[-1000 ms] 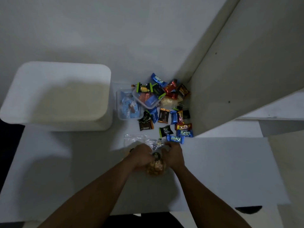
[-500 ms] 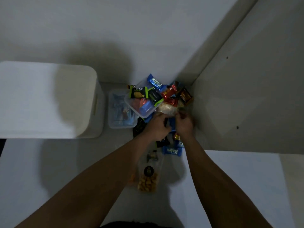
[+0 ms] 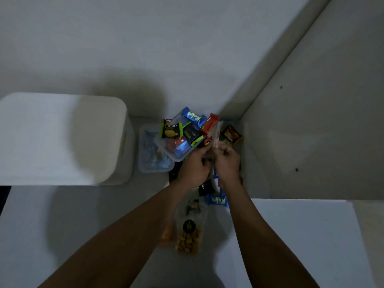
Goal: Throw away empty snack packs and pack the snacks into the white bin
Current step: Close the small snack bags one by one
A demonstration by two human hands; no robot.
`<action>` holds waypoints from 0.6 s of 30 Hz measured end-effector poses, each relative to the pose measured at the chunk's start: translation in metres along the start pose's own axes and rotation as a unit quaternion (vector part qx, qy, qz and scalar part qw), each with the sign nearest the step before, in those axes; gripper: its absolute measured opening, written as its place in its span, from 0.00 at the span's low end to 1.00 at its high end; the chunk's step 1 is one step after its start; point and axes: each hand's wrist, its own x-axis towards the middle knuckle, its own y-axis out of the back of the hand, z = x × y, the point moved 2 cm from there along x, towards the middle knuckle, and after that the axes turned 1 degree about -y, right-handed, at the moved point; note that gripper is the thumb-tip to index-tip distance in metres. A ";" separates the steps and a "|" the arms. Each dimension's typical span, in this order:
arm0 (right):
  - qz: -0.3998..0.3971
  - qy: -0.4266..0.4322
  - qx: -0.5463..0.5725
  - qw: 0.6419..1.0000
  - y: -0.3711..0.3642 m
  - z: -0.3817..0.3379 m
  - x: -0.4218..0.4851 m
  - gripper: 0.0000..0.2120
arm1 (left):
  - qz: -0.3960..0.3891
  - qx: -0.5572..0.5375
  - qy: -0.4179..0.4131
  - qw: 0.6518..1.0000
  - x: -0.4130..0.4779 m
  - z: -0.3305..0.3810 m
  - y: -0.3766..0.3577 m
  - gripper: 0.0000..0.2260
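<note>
The left hand (image 3: 194,166) and right hand (image 3: 227,161) both pinch a clear pack (image 3: 216,134), long axis pointing far, over the snacks (image 3: 191,132); the bin (image 3: 124,129) lies left, nearer the left hand.

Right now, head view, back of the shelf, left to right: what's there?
white bin → clear tub of blue packs → blue Kalpa pack → red pack → clear bag, pinched by left hand and right hand → brown pack
</note>
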 end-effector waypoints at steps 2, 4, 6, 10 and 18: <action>0.000 0.021 0.008 1.000 0.003 -0.011 -0.012 0.05 | 0.005 -0.006 -0.020 1.000 -0.010 0.009 0.008 0.25; 0.008 0.039 0.005 0.999 0.009 -0.021 -0.025 0.05 | 0.005 -0.021 -0.041 0.999 -0.019 0.018 0.015 0.22; 0.009 0.064 -0.009 0.998 0.017 -0.034 -0.038 0.05 | 0.007 -0.037 -0.051 0.998 -0.029 0.029 0.024 0.17; -0.025 0.119 -0.021 0.992 0.032 -0.060 -0.073 0.04 | 0.043 -0.098 -0.031 0.994 -0.051 0.058 0.048 0.06; -0.115 0.229 -0.090 0.962 0.030 -0.096 -0.161 0.05 | 0.037 -0.301 0.045 0.952 -0.104 0.107 0.082 0.08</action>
